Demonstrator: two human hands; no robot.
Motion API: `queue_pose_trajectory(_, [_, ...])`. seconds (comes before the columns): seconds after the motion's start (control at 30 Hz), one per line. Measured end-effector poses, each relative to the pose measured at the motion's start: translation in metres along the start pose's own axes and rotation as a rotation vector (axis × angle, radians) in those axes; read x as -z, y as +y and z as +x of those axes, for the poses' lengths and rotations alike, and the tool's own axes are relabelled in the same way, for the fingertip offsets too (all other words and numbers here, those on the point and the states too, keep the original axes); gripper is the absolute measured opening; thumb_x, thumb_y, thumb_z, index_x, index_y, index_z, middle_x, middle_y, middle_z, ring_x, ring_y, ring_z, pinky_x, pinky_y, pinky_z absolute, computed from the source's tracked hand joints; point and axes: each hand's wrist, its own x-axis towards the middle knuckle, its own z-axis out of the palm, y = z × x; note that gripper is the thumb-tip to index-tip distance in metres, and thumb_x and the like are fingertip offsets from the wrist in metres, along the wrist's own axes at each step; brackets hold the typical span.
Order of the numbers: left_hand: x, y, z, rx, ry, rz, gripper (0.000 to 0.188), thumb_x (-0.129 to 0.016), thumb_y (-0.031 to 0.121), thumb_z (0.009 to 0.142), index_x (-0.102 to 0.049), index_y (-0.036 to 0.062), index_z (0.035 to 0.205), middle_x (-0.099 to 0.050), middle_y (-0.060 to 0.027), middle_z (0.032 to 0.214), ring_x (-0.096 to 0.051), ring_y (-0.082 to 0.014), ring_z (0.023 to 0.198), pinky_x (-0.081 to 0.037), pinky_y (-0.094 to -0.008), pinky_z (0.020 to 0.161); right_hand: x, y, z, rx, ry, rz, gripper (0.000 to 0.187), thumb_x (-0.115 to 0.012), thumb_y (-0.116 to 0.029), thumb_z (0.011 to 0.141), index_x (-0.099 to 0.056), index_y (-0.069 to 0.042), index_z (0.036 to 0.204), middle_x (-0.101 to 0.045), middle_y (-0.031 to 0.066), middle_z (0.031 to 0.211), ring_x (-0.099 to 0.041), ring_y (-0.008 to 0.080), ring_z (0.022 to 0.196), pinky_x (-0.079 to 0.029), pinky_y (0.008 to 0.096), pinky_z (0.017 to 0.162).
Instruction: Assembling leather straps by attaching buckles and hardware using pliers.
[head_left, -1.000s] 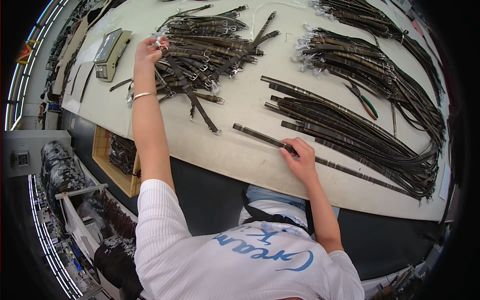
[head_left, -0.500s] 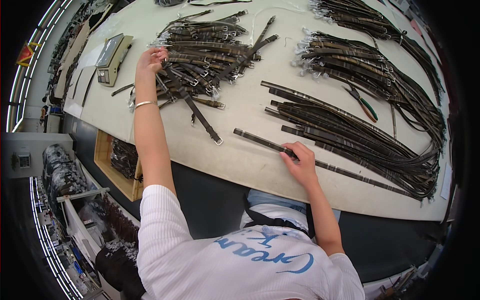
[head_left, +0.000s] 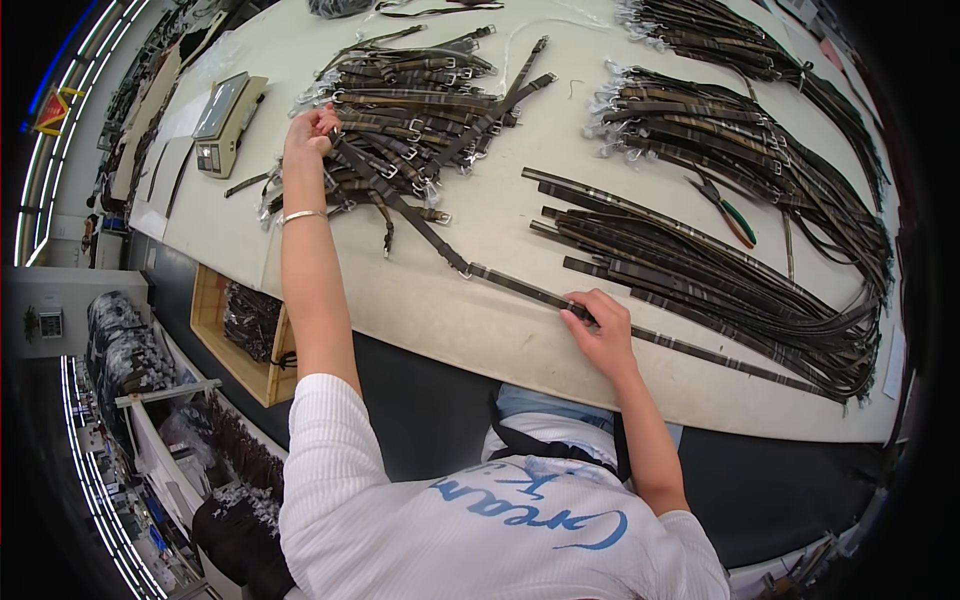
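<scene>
My left hand [head_left: 314, 132] pinches the upper end of a short dark buckle strap [head_left: 412, 218] at the edge of a heap of similar buckle straps [head_left: 410, 95]. This strap slants down to the right, and its metal buckle [head_left: 465, 272] meets the near end of a long checked strap [head_left: 525, 288]. Whether the strap's tip is inside the buckle is too small to tell. My right hand [head_left: 600, 325] grips the long strap between thumb and fingers, a little above the table's near edge. Several more long straps [head_left: 680, 255] lie bundled beyond my right hand.
Green-handled pliers [head_left: 735, 215] lie between the long straps and a bundle of buckled belts [head_left: 690, 115]. A second belt bundle [head_left: 710, 40] is at the far right. A scale [head_left: 228, 120] stands left of the heap. Below the table's left edge is a wooden crate [head_left: 245, 345].
My left hand has shifted slightly right and down. The buckle of its strap has swung right, from a gap away to the long strap's end. My right hand has stayed nearly still.
</scene>
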Motion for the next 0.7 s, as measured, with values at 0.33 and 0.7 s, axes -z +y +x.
queue_pose_trajectory(0.33, [0.002, -0.002, -0.006, -0.022, 0.048, 0.037, 0.011, -0.042, -0.007, 0.088, -0.047, -0.0074, 0.098, -0.035, 0.0002, 0.059, -0.025, -0.0075, 0.045, -0.022, -0.0207, 0.038, 0.0, -0.002, 0.002, -0.013, -0.012, -0.003, 0.015, -0.07, -0.009, 0.078, -0.066, -0.003, 0.092, -0.061, 0.0077, 0.078, -0.059, 0.0181, 0.065, -0.048, 0.0252, 0.052])
queue_pose_trajectory(0.7, [-0.007, 0.004, -0.015, -0.067, 0.025, 0.1, 0.019, -0.047, 0.008, 0.094, -0.046, -0.0092, 0.102, -0.035, -0.0011, 0.062, -0.029, -0.0098, 0.048, -0.024, -0.0225, 0.042, 0.001, 0.0, -0.003, -0.004, 0.0, 0.0, 0.015, -0.069, -0.01, 0.078, -0.066, -0.003, 0.092, -0.062, 0.0081, 0.078, -0.06, 0.0186, 0.065, -0.048, 0.025, 0.053])
